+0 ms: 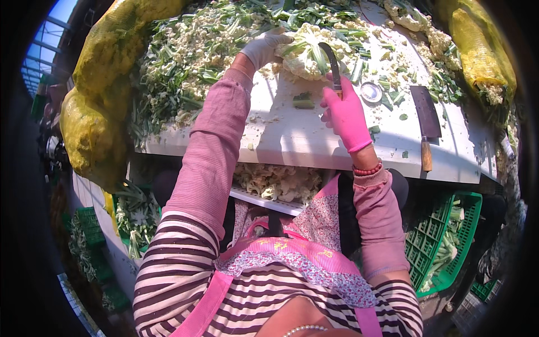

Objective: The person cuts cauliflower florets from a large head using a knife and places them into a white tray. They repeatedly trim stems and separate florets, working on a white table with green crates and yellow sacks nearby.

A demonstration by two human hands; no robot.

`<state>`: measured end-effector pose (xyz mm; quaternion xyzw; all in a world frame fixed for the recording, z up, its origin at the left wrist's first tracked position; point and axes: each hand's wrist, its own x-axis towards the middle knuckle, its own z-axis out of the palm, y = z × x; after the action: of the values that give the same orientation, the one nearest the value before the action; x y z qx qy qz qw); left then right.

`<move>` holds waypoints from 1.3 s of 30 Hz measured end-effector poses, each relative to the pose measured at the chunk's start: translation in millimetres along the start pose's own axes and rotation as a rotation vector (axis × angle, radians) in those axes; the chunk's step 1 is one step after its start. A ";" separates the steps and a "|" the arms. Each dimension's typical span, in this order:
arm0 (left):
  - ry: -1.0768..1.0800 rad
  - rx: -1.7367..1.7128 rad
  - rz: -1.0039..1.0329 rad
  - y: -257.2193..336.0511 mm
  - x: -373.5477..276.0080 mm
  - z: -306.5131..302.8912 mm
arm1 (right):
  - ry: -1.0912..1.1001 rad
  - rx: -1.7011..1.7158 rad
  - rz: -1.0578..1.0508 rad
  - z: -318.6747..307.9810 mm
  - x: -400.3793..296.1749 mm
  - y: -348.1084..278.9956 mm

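My left hand (266, 49), in a whitish glove, grips the left side of a cauliflower head (306, 63). The head is turned so that its pale green stalks show. My right hand (344, 113), in a bright pink glove, is closed around the handle of a curved knife (332, 63). The dark, hooked blade rises from that fist and curls over the stalks at the head's right side. Whether the edge is cutting in, I cannot tell. Just below the head, a cut piece of green stalk (303, 101) lies on the white table (273, 139).
Trimmed leaves and florets (189, 63) are heaped across the table's left and back. At right lie a cleaver (426, 113) and a small round metal lid (371, 92). Yellow mesh sacks (94, 135) flank the table. Below are a white tray of florets (278, 183) and a green crate (467, 252).
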<state>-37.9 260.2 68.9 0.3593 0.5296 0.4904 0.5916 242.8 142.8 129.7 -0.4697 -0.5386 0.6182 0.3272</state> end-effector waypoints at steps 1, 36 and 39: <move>0.003 0.248 0.078 -2.6 -9.5 15.7 | 0.052 -0.070 0.003 -4.8 2.9 5.3; -0.255 -1.371 0.065 -82.8 -287.2 27.6 | -0.374 -0.116 0.036 44.0 -48.2 28.3; -0.108 -1.234 -0.006 -94.0 -320.9 28.7 | -0.440 -0.187 -0.037 48.7 -51.9 38.7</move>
<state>22.4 -69.9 73.3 -0.0260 0.1188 0.6856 0.7177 219.2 70.1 102.8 -0.3422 -0.6602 0.6470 0.1684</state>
